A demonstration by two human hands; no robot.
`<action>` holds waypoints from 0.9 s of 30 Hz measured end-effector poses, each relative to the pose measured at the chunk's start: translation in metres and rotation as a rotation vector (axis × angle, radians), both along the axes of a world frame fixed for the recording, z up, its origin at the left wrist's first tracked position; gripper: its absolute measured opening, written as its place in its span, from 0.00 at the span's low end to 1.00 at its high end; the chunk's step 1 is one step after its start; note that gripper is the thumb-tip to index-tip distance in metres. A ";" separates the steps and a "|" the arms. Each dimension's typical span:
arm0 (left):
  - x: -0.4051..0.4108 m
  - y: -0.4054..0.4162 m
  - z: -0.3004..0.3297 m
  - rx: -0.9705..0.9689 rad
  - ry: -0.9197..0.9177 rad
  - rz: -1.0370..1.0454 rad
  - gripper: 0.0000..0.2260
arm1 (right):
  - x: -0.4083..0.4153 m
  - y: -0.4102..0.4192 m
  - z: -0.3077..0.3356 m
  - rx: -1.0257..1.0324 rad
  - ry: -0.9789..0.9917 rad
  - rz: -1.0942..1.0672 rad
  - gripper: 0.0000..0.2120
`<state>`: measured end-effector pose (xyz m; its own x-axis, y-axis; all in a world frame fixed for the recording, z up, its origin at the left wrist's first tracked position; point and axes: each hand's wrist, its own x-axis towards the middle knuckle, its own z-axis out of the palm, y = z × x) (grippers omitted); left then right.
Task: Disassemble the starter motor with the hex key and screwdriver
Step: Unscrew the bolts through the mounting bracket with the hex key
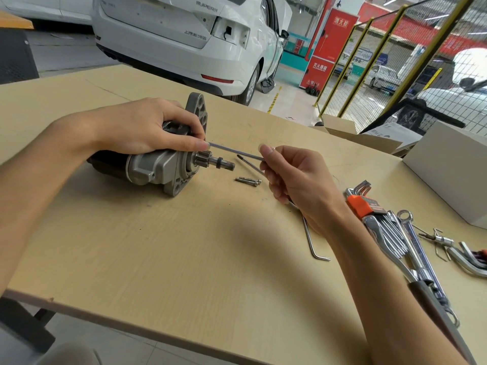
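Fingers (pixel 266 154) of the right hand (pixel 297 180) are curled, thumb and forefinger pinching one end of a long thin bolt (pixel 234 151) at frame centre. Fingers of the left hand (pixel 147 127) curl over the top of the starter motor (pixel 155 167), fingertip and thumb touching the bolt's other end just right of the housing. So the bolt spans between both hands, above the pinion shaft. The right hand also grips a second slim tool, a screwdriver (pixel 249 164) by the look of its dark tip, which pokes out to the left below the bolt; the handle is hidden in the palm.

One starter motor, lying on its side left of centre, on the table (pixel 158 246), flange and pinion facing right toward the right hand. Two short bolts (pixel 247 180) lie loose side by side on the table, just below the pinion and just left of the right hand's knuckles. One loose hex key (pixel 312 241) lies under the right wrist, bent end toward lower centre.

Right edge: one hex key set (pixel 363 204) in an orange holder, several chrome wrenches (pixel 411 241), more hex keys at the far right edge. One white box (pixel 453 164) upper right. White car (pixel 184 35) behind the table, top of frame.
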<state>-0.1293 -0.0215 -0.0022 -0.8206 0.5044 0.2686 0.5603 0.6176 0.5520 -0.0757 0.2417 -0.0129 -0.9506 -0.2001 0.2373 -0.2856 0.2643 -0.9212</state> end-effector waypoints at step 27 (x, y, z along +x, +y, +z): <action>0.000 -0.001 0.001 -0.046 -0.011 0.007 0.20 | -0.002 0.002 -0.005 0.076 0.223 -0.013 0.17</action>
<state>-0.1292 -0.0226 -0.0009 -0.8268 0.5104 0.2364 0.5502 0.6466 0.5284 -0.0775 0.2437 -0.0175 -0.8790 -0.2135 0.4264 -0.4759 0.3353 -0.8131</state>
